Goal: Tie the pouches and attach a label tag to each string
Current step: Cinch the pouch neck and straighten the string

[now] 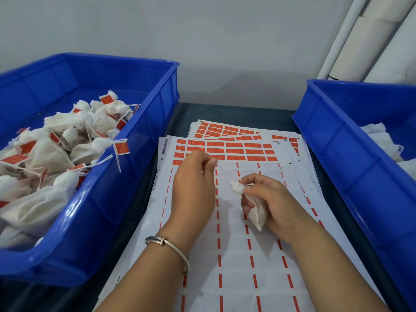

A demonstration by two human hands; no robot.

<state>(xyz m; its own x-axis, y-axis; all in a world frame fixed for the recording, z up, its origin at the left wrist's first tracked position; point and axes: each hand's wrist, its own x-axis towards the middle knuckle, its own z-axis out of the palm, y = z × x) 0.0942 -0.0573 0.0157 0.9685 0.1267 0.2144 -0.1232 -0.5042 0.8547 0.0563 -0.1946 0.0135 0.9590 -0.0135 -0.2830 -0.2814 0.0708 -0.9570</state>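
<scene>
While the right hand (269, 200) curls round a white pouch (255, 213) by its gathered neck, the left hand (193, 176) pinches the string (224, 172), which runs taut from the neck up to those fingertips. Both hands hover over a label sheet (236, 255) whose near rows are peeled bare; orange labels (236, 152) remain along its far rows, with more sheets fanned out beneath. A bangle (167, 244) circles the left wrist. To the left, a blue bin (126, 176) holds tied, tagged pouches (56, 143). To the right, a second bin (351, 158) holds white pouches without visible tags.
</scene>
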